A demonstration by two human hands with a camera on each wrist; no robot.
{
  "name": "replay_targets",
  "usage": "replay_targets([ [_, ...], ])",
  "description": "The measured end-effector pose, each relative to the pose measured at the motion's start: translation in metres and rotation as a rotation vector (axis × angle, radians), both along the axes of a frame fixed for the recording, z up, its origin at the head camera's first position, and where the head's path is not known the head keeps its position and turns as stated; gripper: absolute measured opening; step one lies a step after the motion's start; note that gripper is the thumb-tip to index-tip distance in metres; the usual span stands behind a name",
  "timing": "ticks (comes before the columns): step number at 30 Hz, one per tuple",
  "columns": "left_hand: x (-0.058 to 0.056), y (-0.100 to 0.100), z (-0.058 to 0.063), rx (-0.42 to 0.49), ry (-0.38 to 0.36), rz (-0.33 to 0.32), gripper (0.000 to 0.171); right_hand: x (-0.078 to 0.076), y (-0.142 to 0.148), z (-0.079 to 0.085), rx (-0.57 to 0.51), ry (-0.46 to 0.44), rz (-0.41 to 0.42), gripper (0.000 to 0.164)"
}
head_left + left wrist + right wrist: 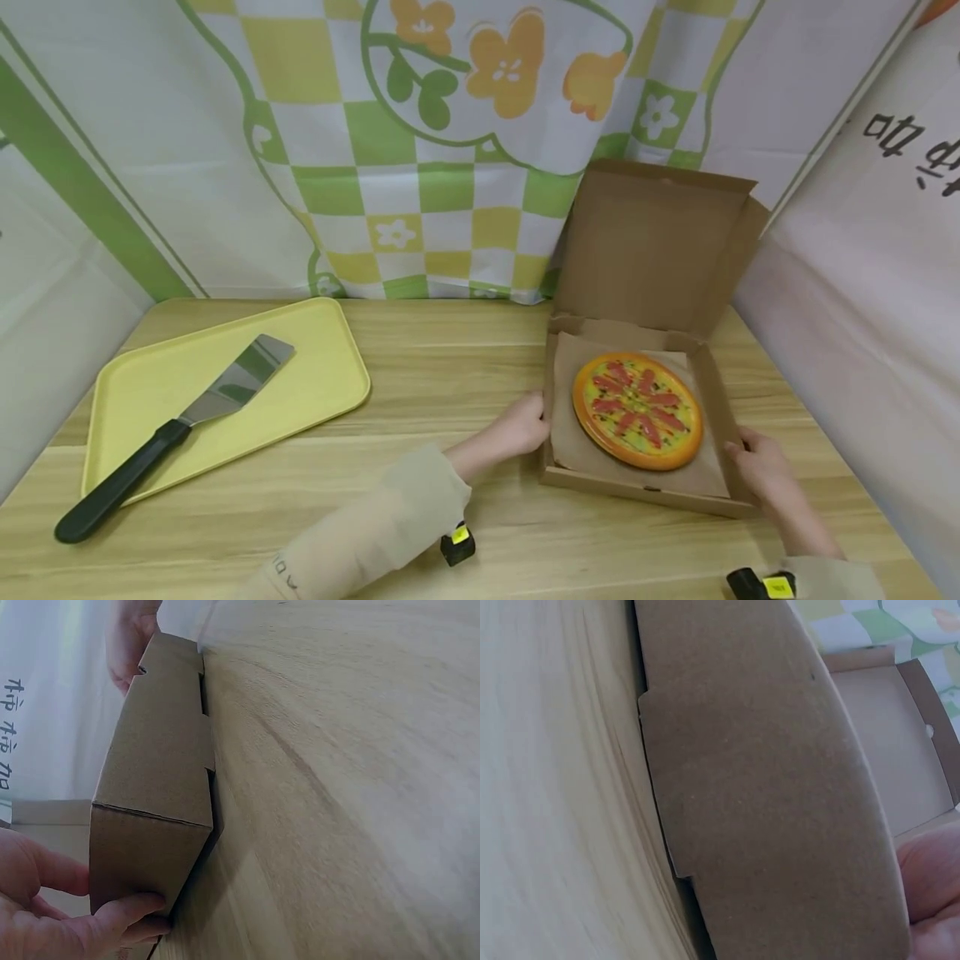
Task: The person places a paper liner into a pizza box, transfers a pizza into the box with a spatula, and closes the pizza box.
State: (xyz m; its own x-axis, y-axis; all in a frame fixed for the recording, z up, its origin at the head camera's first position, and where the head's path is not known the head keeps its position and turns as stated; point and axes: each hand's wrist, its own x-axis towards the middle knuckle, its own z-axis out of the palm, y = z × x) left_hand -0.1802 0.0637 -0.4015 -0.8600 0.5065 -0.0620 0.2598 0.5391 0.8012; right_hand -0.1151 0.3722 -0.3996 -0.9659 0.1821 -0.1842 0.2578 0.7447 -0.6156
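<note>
An open cardboard pizza box (pixel 716 392) sits on the right part of the table, its lid (pixel 648 242) raised at the back. Inside, a round pizza (pixel 637 408) with red strips and a thick orange crust lies on a brown paper sheet (pixel 573 442). My left hand (pixel 517 429) grips the box's left wall; in the left wrist view, its thumb and fingers bend around the cardboard side (pixel 146 855). On the opposite side, my right hand (pixel 765 467) pinches the right wall near the front corner, thumb over the edge. Only part of that hand (pixel 934 900) shows in the right wrist view.
At the left lies a yellow tray (pixel 315 367). A spatula (pixel 240 379) with a metal blade and black handle rests across it, handle past the tray's front edge. Behind the table hangs a checked floral cloth (pixel 442 192); white cloth (pixel 847 333) flanks the right side.
</note>
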Motion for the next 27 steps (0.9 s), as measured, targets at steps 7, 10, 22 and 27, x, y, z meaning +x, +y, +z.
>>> replay_targets([
  [7,0.004,-0.014,0.001,0.005,0.038,-0.003,0.014,0.001,-0.012,-0.001,-0.003,0.029,-0.001,0.036],
  [10,0.005,-0.021,0.001,0.011,0.04,-0.009,0.016,0.001,-0.015,0.0,-0.021,0.018,0.009,0.037],
  [22,-0.006,-0.039,0.002,-0.014,-0.053,-0.014,0.045,0.005,-0.02,0.008,-0.167,-0.101,0.069,0.042],
  [27,-0.006,-0.041,0.004,-0.04,-0.038,-0.02,0.044,0.005,-0.02,0.008,-0.198,-0.104,0.094,0.043],
])
